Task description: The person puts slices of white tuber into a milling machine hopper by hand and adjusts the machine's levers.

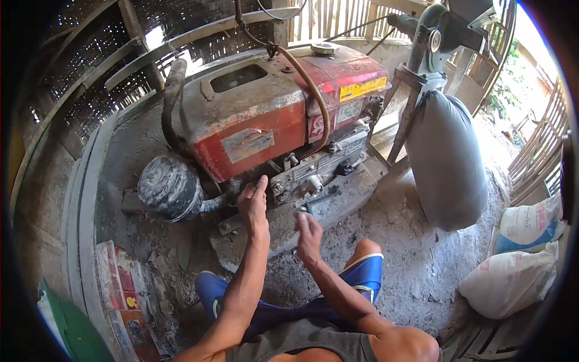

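Note:
A dusty red single-cylinder engine (pixel 265 130) stands in front of me, its metal side housing (pixel 319 175) facing my hands. My left hand (pixel 254 204) is up against the lower left of the housing, beside the air intake pipe (pixel 224 198). Its thumb points upward and the other fingers look curled; what they hold, if anything, is hidden. Lower and to the right, my right hand (pixel 309 235) is closed in front of the engine base (pixel 350 196). A small pale bit shows at its fingertips, too small to name.
A round dusty air cleaner (pixel 170 188) juts out at the engine's left. On the right, a full grey sack (pixel 446 163) hangs under a milling machine (pixel 425 54). White sacks (pixel 512 280) lie lower right; a worn red metal part (pixel 129 295) lies lower left.

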Available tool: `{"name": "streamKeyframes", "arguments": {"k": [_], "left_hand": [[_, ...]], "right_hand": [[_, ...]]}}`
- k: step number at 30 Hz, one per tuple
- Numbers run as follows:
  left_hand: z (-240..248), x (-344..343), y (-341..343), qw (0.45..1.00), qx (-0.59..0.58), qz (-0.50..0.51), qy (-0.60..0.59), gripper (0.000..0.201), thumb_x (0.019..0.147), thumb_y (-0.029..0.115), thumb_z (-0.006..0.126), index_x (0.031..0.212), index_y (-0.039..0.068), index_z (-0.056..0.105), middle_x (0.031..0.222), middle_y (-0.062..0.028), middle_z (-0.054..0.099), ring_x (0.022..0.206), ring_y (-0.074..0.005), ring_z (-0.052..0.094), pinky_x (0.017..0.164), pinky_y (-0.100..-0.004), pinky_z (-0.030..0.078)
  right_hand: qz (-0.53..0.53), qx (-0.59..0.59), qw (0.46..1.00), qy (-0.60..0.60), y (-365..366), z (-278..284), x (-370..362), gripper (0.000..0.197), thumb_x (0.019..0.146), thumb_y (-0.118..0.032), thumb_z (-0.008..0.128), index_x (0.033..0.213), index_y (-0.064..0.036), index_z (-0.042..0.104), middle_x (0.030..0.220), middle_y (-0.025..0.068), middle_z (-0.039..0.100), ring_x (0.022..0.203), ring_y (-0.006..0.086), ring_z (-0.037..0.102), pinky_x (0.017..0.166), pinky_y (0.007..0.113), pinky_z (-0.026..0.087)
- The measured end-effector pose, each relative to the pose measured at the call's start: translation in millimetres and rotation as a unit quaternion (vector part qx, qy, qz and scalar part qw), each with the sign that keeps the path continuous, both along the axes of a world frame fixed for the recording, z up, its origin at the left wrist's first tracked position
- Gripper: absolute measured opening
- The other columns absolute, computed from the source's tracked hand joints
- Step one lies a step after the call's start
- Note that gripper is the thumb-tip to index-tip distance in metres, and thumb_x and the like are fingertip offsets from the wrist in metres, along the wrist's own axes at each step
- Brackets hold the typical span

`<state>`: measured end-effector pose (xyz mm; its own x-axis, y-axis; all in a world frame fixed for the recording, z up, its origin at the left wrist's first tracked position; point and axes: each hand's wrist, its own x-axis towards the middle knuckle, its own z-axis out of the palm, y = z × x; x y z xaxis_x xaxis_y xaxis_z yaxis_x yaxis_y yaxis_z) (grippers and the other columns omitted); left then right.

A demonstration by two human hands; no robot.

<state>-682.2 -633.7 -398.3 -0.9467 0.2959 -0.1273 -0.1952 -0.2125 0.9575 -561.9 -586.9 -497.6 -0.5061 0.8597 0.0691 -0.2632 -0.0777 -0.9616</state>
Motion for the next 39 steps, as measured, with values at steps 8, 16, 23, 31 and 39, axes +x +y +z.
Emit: {"name": "streamKeyframes", "arguments": {"k": [8, 16, 23, 31, 39], "left_hand": [[-5, 57, -18, 0.997, -0.057, -0.022, -0.041, 0.035, 0.091, 0.033, 0.067, 0.069, 0.01, 0.054, 0.07, 0.0046, 0.052, 0.061, -0.0053, 0.047, 0.054, -0.0216, 0.037], [17, 117, -113, 0.955, -0.25, -0.094, -0.127, 0.029, 0.09, 0.03, 0.066, 0.075, 0.005, 0.063, 0.063, 0.0013, 0.058, 0.052, -0.0063, 0.052, 0.046, -0.0231, 0.036], [24, 133, -208, 0.864, -0.482, -0.142, -0.027, 0.041, 0.088, 0.033, 0.064, 0.067, -0.003, 0.064, 0.065, -0.0139, 0.067, 0.064, -0.0292, 0.067, 0.062, -0.0394, 0.049], [74, 175, -297, 0.796, -0.572, -0.195, -0.016, 0.016, 0.08, 0.014, 0.064, 0.093, 0.006, 0.069, 0.091, -0.0131, 0.071, 0.085, -0.0313, 0.068, 0.076, -0.0409, 0.053], [156, 197, -306, 0.643, -0.662, -0.384, -0.013, 0.028, 0.08, 0.03, 0.06, 0.085, 0.007, 0.074, 0.096, -0.0192, 0.07, 0.089, -0.0379, 0.068, 0.08, -0.0463, 0.054]], "right_hand": [[-0.176, -0.421, 0.882, 0.117, 171, -122, -19, 0.014, 0.096, -0.016, 0.05, 0.098, -0.0066, 0.06, 0.08, 0.0055, 0.061, 0.069, 0.0219, 0.06, 0.064, 0.038, 0.051], [-0.119, -0.328, 0.924, -0.154, 117, -61, 32, 0.022, 0.095, -0.011, 0.048, 0.112, -0.0006, 0.057, 0.093, 0.01, 0.063, 0.076, 0.0249, 0.064, 0.061, 0.036, 0.054], [0.012, -0.222, 0.906, -0.361, 39, -3, 118, 0.03, 0.089, -0.027, 0.065, 0.094, 0.0017, 0.068, 0.075, 0.0124, 0.07, 0.066, 0.0239, 0.068, 0.061, 0.033, 0.053], [-0.013, -0.012, 0.826, -0.564, -17, 149, 226, 0.024, 0.083, -0.024, 0.063, 0.09, -0.0047, 0.074, 0.077, 0.0155, 0.071, 0.075, 0.0303, 0.069, 0.075, 0.041, 0.054], [0.033, -0.064, 0.678, -0.731, -63, 264, 318, 0.03, 0.075, -0.032, 0.07, 0.088, -0.0049, 0.075, 0.089, 0.0194, 0.072, 0.085, 0.0345, 0.07, 0.079, 0.043, 0.054]]}}
